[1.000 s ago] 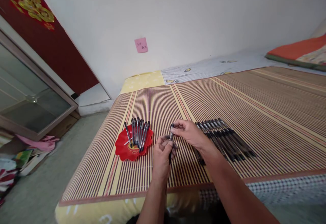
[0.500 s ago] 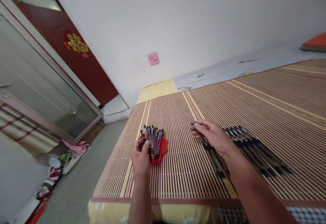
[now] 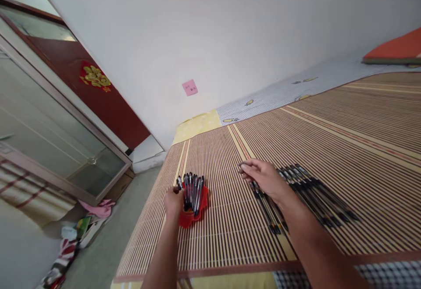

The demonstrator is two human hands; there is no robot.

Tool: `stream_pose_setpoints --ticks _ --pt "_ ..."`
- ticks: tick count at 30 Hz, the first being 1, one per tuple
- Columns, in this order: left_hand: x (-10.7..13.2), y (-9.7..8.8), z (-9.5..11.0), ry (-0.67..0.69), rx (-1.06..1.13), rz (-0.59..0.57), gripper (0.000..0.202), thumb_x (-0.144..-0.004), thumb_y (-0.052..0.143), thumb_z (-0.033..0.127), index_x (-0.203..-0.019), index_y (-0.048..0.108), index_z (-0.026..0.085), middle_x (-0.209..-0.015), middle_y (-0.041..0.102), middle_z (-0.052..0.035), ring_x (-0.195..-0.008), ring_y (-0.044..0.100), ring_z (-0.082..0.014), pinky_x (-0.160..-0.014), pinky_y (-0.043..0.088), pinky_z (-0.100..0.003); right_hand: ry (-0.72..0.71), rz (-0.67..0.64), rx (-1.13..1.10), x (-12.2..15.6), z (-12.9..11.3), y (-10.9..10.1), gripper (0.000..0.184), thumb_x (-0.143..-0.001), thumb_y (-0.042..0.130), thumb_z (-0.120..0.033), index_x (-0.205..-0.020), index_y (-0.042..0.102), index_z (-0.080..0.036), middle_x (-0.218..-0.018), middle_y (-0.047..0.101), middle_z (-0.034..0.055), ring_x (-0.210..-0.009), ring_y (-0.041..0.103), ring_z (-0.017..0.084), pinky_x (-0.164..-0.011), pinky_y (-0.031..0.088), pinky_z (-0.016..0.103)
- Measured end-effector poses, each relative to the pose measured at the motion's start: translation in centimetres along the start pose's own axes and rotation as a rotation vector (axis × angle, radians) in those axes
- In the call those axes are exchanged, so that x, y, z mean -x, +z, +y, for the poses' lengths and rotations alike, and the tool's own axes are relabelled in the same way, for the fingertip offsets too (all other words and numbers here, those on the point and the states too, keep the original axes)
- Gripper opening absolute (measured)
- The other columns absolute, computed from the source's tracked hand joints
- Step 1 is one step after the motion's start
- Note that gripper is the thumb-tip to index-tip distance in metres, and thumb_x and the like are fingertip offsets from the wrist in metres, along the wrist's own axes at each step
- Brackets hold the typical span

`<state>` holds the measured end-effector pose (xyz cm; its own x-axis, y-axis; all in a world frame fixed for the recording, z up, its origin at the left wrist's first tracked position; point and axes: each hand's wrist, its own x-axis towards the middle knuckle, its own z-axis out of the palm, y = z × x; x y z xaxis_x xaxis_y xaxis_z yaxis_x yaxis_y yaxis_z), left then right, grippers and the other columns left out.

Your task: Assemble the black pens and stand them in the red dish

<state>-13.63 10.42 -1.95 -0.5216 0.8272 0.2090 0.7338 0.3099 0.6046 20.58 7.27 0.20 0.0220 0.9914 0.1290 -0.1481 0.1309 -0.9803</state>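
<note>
My left hand (image 3: 173, 201) is curled shut at the left rim of a red plate (image 3: 188, 219), with the end of a black pen (image 3: 179, 183) sticking up from it. Several more black pens (image 3: 194, 189) lie fanned on the plate. My right hand (image 3: 263, 178) hovers low over the striped bamboo mat (image 3: 329, 140), to the right of the plate. Its thumb and fingers are pinched together on something small that I cannot make out. Right beside that hand, a row of several black pens (image 3: 315, 192) lies on the mat.
The mat covers a bed whose front edge (image 3: 230, 268) runs just below my arms. A white wall with a pink note (image 3: 190, 87) rises behind. A glass door (image 3: 49, 148) and floor clutter (image 3: 82, 227) are at left. An orange cushion (image 3: 394, 48) lies far right.
My hands have come apart. The left carried the pen left to the red plate and lowered to its rim. The right stayed pinched by the pen row. My view swung left.
</note>
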Motion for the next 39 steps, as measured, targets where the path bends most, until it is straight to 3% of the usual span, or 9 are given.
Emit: stream_pose_setpoints --ticks 6,11,19,29,39 --pt "-0.3 0.8 -0.9 0.045 -0.113 -0.003 0.019 -0.081 0.063 0.025 -0.096 0.069 0.014 -0.089 0.075 -0.0126 -0.079 0.07 -0.0254 -0.067 0.046 -0.03 0.017 -0.042 0.091 0.3 -0.5 -0.5 0.028 -0.087 0.062 -0.043 -0.099 0.069 -0.019 -0.093 0.072 0.0088 -0.082 0.071 0.02 -0.07 0.057 0.03" --pt "-0.1 0.2 -0.9 0.086 -0.165 -0.021 0.018 -0.084 0.061 0.025 -0.098 0.068 0.015 -0.095 0.075 -0.0114 -0.086 0.07 -0.0242 -0.07 0.046 -0.029 0.017 -0.043 0.086 0.3 -0.6 0.0 0.027 -0.087 0.061 -0.041 -0.097 0.068 -0.017 -0.09 0.071 0.0089 -0.08 0.071 0.019 -0.069 0.057 0.03" --pt "2.3 -1.0 -1.6 0.14 -0.344 -0.129 0.015 -0.081 0.066 0.031 -0.071 0.064 0.019 -0.075 0.073 -0.0086 -0.075 0.068 -0.0257 -0.061 0.037 -0.03 0.02 -0.033 0.055 0.0 -0.1 0.8 0.026 -0.083 0.064 -0.038 -0.093 0.068 -0.015 -0.084 0.07 0.0069 -0.073 0.069 0.016 -0.063 0.053 0.027" --pt "2.4 0.0 -1.1 0.132 -0.409 -0.084 0.014 -0.082 0.063 0.027 -0.08 0.069 0.015 -0.085 0.074 -0.0179 -0.084 0.069 -0.0323 -0.067 0.041 -0.034 -0.01 -0.047 0.038 -0.1 0.2 1.3 0.029 -0.079 0.067 -0.044 -0.088 0.067 -0.017 -0.082 0.071 0.0065 -0.07 0.068 0.017 -0.059 0.052 0.027" --pt "1.8 0.2 -0.7 0.178 -0.359 -0.075 0.018 -0.086 0.058 0.024 -0.095 0.07 0.014 -0.089 0.074 -0.0169 -0.085 0.069 -0.0307 -0.066 0.039 -0.033 -0.009 -0.06 0.07 -0.2 0.8 0.7 0.03 -0.085 0.064 -0.043 -0.099 0.069 -0.017 -0.088 0.071 0.0081 -0.078 0.07 0.019 -0.066 0.055 0.03"
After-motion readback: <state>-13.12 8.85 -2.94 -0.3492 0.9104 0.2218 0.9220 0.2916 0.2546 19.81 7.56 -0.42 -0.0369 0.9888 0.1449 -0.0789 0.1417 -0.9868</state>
